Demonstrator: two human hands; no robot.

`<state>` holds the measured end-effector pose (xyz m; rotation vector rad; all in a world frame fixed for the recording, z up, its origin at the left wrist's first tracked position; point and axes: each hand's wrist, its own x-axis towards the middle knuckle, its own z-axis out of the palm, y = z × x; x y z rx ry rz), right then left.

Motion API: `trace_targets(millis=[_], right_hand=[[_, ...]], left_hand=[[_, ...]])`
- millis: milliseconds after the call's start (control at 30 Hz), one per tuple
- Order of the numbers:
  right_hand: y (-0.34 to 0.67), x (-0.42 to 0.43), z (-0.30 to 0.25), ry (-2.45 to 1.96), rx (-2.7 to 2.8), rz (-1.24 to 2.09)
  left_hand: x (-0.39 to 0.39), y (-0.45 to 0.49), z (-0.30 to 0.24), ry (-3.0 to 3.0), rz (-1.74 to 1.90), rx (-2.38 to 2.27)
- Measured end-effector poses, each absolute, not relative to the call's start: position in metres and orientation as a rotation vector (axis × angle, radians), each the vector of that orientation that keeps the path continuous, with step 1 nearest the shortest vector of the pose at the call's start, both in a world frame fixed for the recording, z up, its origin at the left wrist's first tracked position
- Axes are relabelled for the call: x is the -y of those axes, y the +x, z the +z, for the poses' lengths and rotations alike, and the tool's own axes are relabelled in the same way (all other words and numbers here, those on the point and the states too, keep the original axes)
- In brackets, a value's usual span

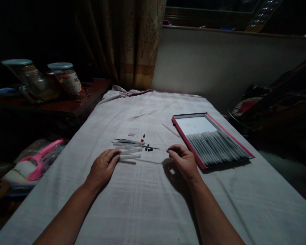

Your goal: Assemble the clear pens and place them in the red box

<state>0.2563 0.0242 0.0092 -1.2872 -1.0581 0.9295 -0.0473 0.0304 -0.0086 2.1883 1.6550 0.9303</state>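
My left hand is closed, its thumb and fingertips pinching a translucent pen barrel that points right, slightly above the cloth. Between the thumb and forefinger of my right hand is the end of a thin pen refill, partly dark, reaching left toward the loose parts. Several clear barrels and dark-tipped refills lie in a rough row beyond my left fingertips. Small black caps and one red cap rest at the row's right end.
A red-edged box holding many pens in a row lies to the right. One loose tube is left of it. Lidded jars stand on a side table. A pink-handled object lies beside the cloth-covered surface.
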Motion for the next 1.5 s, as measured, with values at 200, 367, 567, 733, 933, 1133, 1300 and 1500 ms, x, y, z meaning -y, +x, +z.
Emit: trace_targets(millis=[200, 367, 567, 733, 933, 1133, 1300, 1500], right_hand=[[0.264, -0.022, 0.011, -1.299, 1.103, 0.924], [0.263, -0.021, 0.014, -1.302, 1.119, 0.934], [0.268, -0.021, 0.013, -1.315, 1.133, 0.922], [0.270, -0.021, 0.014, -1.329, 1.178, 0.913], [0.256, -0.018, 0.012, -1.319, 1.275, 0.971], [0.231, -0.018, -0.004, -1.239, 1.359, 1.125], [0.240, -0.037, -0.008, -1.393, 1.735, 0.593], [0.230, -0.052, 0.000, -1.675, 2.219, 0.224]], left_hand=[[-0.032, -0.051, -0.009, 2.180, 0.945, -1.685], [-0.033, -0.051, -0.009, 2.196, 0.947, -1.683], [-0.033, -0.051, -0.010, 2.215, 0.947, -1.682], [-0.034, -0.054, -0.014, 2.292, 0.971, -1.655], [-0.031, -0.050, -0.012, 2.503, 1.015, -1.500], [-0.022, -0.029, -0.008, 2.541, 0.988, -1.428], [-0.022, -0.023, -0.010, 2.413, 1.004, -1.528], [-0.023, -0.024, -0.011, 2.415, 1.008, -1.502]])
